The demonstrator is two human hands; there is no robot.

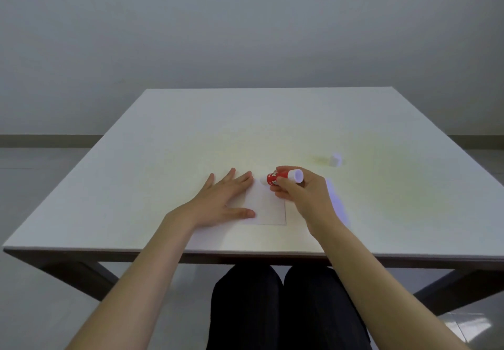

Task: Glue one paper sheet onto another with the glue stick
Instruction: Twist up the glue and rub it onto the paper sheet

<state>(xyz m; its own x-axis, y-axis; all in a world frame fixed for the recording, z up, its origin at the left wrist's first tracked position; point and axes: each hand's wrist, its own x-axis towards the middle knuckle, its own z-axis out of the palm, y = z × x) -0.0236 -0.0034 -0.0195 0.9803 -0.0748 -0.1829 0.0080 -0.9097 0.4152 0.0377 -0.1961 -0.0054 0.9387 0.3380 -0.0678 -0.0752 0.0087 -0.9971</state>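
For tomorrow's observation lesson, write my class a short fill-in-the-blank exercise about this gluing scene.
1. The glue stick is held in the person's ____ hand.
2. The left hand lies ____ on the paper.
3. The white cap stands on the ____, apart from both hands.

Missing words: right; flat; table

I am seeing a pale bench [191,137] carrying a white paper sheet [268,208] near its front edge. A white cap [336,159] is standing well apart, farther back to the right.
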